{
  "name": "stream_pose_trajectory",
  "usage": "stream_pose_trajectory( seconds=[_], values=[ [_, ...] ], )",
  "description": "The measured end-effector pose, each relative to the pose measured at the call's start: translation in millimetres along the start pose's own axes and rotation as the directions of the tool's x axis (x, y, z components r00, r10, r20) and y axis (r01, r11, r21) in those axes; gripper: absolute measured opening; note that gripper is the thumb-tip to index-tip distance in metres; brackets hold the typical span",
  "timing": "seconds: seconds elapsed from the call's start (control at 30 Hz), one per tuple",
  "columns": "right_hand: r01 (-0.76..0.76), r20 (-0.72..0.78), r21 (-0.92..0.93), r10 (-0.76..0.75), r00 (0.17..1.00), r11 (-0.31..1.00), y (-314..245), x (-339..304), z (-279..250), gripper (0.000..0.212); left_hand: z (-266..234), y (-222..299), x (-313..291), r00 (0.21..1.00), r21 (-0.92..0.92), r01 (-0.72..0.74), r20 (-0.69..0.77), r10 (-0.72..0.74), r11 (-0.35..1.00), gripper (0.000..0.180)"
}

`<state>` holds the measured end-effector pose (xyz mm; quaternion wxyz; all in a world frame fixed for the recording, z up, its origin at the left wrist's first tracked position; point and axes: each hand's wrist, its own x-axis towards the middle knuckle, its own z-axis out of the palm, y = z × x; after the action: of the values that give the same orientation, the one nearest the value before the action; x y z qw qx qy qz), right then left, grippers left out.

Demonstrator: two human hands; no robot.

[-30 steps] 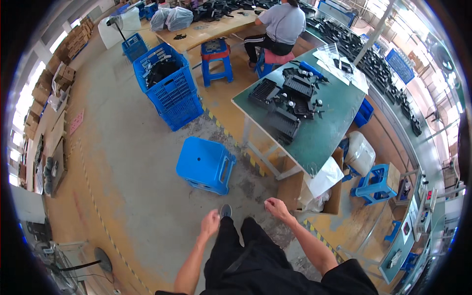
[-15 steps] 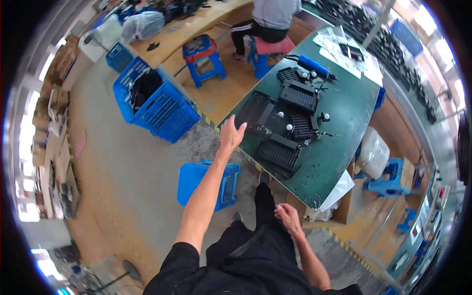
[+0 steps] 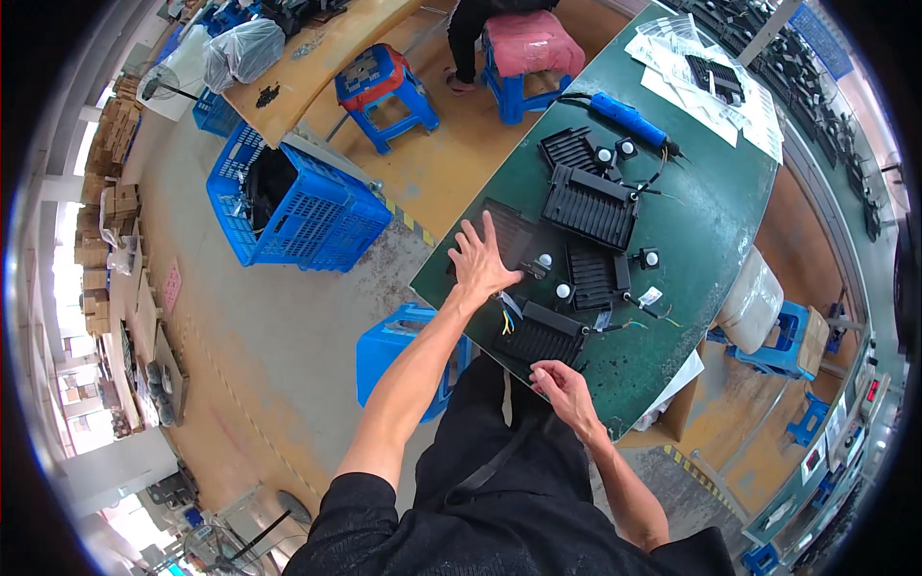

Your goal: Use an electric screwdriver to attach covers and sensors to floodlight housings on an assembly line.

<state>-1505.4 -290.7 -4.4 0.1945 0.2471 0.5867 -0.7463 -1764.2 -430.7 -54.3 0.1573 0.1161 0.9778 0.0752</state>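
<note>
My left hand (image 3: 483, 264) is spread wide over a black finned lamp housing (image 3: 507, 228) at the table's left edge. Its fingers and palm hide part of that housing, and whether they touch it I cannot tell. My right hand (image 3: 569, 394) is loosely curled at the near table edge, thumb close to the fingertips, with nothing visible in it. Just beyond it lies another finned lamp housing (image 3: 541, 336) with loose wire ends. More finned housings, a large one (image 3: 591, 206) and a smaller one (image 3: 595, 276), lie farther in, among several small black sensor heads with white domes (image 3: 563, 290).
A blue electric screwdriver (image 3: 624, 119) and paper sheets (image 3: 677, 86) lie on the green table (image 3: 706, 226). Left of it stand a blue crate (image 3: 322, 221) and a blue stool (image 3: 384, 355). A person (image 3: 466, 43) is beside a red-covered stool (image 3: 533, 46) at the far side.
I have come closer to the table. My left hand has moved over the leftmost housing and its fingers have spread. My right hand has risen to the near table edge.
</note>
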Motion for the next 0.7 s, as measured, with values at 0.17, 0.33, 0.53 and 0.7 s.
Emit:
stream_pose_trajectory(
  seconds=[0.17, 0.33, 0.53, 0.7],
  values=[
    [0.032, -0.037, 0.046, -0.03, 0.999, 0.998, -33, 16, 3, 0.029, -17, -10, 12, 0.997, -0.195, 0.052, 0.07, -0.039, 0.979, 0.143],
    [0.153, -0.167, -0.16, -0.18, 0.969, 0.975, -72, 31, 9, 0.028, -40, -46, 20, 0.957, -0.986, 0.157, 0.164, 0.238, 0.047, 0.09],
    [0.428, -0.075, -0.463, -0.516, 0.854, 0.776, -152, 60, 55, 0.055, -111, -45, 14, 0.837, -0.636, 0.546, 0.446, 0.318, -0.545, 0.049],
    [0.483, -0.037, -0.651, -0.66, 0.75, 0.586, -182, 81, 86, 0.07, -149, -28, -2, 0.746, -0.53, 0.65, 0.58, 0.326, -0.545, 0.051]
  ],
)
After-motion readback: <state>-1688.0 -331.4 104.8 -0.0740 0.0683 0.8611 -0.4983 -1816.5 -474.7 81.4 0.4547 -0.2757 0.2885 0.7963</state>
